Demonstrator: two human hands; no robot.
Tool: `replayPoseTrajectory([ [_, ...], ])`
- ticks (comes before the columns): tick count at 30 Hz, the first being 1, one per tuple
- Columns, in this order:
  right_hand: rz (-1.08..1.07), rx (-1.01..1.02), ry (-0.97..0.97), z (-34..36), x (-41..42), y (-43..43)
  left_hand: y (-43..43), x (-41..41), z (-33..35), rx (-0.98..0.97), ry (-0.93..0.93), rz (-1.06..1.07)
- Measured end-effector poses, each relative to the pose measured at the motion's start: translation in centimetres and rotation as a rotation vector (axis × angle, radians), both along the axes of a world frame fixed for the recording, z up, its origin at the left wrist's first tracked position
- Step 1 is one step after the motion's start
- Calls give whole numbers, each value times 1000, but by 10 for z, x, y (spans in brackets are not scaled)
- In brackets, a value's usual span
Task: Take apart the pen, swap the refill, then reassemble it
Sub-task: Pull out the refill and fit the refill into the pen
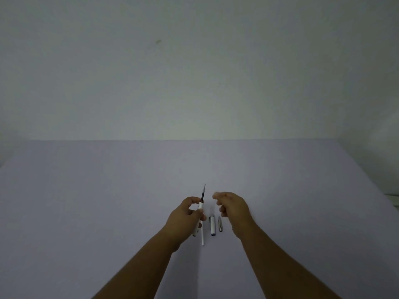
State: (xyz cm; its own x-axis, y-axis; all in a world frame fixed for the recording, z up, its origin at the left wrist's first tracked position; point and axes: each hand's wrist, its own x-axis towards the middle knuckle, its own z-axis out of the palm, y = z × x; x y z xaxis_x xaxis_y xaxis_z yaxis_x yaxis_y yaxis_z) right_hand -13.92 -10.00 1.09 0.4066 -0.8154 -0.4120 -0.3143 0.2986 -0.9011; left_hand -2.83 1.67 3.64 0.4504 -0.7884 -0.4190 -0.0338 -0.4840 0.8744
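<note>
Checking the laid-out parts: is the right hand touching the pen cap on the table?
Apart. The head view shows the right hand raised, with table between it and the pen cap.

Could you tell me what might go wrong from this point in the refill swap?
The refill sticks far out of the barrel in the left hand; it could slip out or bend. The small tip piece and cap lie loose below the right hand and could get knocked away.

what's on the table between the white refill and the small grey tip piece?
Head view: the white pen cap with its clip lies between the white refill and the grey tip piece; nothing else.
</note>
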Motion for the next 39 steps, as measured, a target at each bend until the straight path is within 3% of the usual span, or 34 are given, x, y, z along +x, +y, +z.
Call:
replayPoseTrajectory([
  [6,131,-18,-75,23,8,-1,-5,-9,6,0,-5,-33],
  [12,-262,114,-204,16,2,-28,2,-8,2,15,-19,-69],
  [17,63,-74,308,-26,-18,-28,6,1,-7,22,8,-6],
  [21,201,-185,546,-47,-19,-20,6,8,-16,53,15,38],
  [30,213,-289,660,-50,-14,-15,5,11,-28,29,-26,59],
  [35,115,-392,527,-41,-2,-6,7,17,-30,31,-26,95],
  [39,325,-470,580,-34,23,3,10,25,-33,47,-27,145],
])
